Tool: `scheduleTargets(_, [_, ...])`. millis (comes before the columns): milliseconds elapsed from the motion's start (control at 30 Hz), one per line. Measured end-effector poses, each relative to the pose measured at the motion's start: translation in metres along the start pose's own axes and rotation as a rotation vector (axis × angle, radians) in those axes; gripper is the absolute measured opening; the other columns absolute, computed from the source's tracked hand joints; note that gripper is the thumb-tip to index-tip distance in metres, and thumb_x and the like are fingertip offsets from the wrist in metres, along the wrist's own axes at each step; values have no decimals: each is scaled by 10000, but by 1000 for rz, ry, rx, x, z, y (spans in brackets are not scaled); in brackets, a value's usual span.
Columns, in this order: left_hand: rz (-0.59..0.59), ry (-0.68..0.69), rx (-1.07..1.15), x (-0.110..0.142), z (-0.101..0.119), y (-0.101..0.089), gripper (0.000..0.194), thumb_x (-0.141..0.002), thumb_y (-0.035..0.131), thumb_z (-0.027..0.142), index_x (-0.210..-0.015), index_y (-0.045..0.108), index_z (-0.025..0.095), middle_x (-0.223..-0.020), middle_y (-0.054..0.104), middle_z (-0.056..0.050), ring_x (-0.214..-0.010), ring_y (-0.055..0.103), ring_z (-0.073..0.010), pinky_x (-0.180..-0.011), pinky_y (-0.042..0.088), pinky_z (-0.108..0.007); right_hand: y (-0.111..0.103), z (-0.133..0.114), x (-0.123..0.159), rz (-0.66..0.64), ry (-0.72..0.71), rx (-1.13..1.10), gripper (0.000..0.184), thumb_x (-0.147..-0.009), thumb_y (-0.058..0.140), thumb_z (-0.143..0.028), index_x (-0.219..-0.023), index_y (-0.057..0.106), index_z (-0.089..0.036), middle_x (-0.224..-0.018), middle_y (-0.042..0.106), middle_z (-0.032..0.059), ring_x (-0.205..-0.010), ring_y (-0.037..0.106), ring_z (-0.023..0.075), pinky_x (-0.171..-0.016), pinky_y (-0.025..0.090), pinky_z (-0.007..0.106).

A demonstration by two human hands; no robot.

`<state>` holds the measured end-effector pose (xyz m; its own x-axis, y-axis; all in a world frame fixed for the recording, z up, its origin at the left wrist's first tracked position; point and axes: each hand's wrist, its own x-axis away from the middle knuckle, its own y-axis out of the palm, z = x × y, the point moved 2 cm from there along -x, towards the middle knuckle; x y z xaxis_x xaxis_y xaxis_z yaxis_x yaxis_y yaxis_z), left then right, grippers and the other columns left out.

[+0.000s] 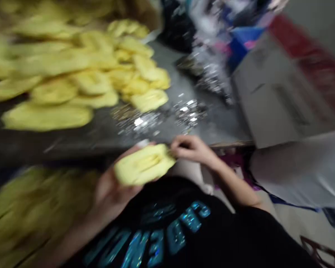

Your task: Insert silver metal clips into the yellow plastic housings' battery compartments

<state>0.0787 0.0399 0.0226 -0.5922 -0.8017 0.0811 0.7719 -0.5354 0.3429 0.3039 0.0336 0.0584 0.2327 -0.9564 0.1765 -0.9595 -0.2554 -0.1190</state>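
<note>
Shirt: black [234, 238], with shiny blue lettering across the front, nearest to the camera.
Yellow piece in hand: a soft-looking, oblong yellow piece [143, 165] with a slot-like fold on top, held in front of the shirt, just short of the table edge.
Left hand: partly curled [108, 190], supporting the yellow piece from below and its left side.
Right hand: fingers bent and drawn together [188, 148] at the piece's right end; a small dark bit shows there, but blur hides whether the fingertips grip it.
Lower heap: more yellow pieces [41, 208], below table level, left of the hands.
Table: dark grey top [100, 137], beyond the hands.
Shiny bits: 2 loose silvery clusters [188, 113] near the table's front edge.
Table pile: many yellow pieces [72, 67], overlapping, at left.
Carton: white and red [279, 93], at right.
Far bags: clear plastic [212, 70] and black [178, 29].
</note>
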Motion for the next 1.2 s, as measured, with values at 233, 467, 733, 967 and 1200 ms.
scheduleTargets(233, [-77, -28, 207, 37, -8, -17, 1046, -822, 1042, 567, -1725, 552, 369, -1896, 496, -118, -1663, 604, -452, -1154, 734, -512, 0, -13, 18, -7, 55, -18, 374, -957, 960, -503, -826, 749, -224, -739, 647, -47, -677, 505, 120, -657, 415, 282])
scheduleTargets(467, [-124, 18, 178, 32, -2, -11, 1022, -821, 1060, 522, -1720, 594, 383, -1872, 531, -90, -1706, 552, -429, -1305, 630, -553, -3, -24, 22, -11, 116, 7, 404, -942, 980, -540, -833, 762, -217, -734, 647, -45, -660, 498, 109, -603, 369, 280])
scheduleTargets(733, [-162, 12, 101, 41, -13, -11, 1114, -810, 1081, 521, -1777, 530, 480, -1907, 480, -50, -1715, 531, -437, -1328, 575, -635, -11, -32, 7, -202, 141, 16, 448, -895, 1015, -587, -842, 802, -196, -710, 673, -39, -609, 540, 83, -538, 389, 253])
scheduleTargets(967, [-169, -7, 16, 42, -7, -8, 1126, -788, 1098, 471, -1752, 524, 570, -1922, 457, 34, -1748, 482, -454, -1386, 504, -667, -12, -37, 2, -261, 176, 108, 470, -941, 953, -639, -827, 793, -213, -674, 670, -53, -573, 525, 74, -508, 369, 239])
scheduleTargets(1200, [-130, 29, 9, 43, -9, -4, 1111, -791, 1098, 487, -1757, 550, 488, -1913, 475, -23, -1738, 499, -451, -1373, 509, -676, -10, -44, -2, -229, 175, 158, 484, -854, 1018, -627, -776, 816, -194, -645, 632, -70, -567, 477, 46, -514, 313, 226])
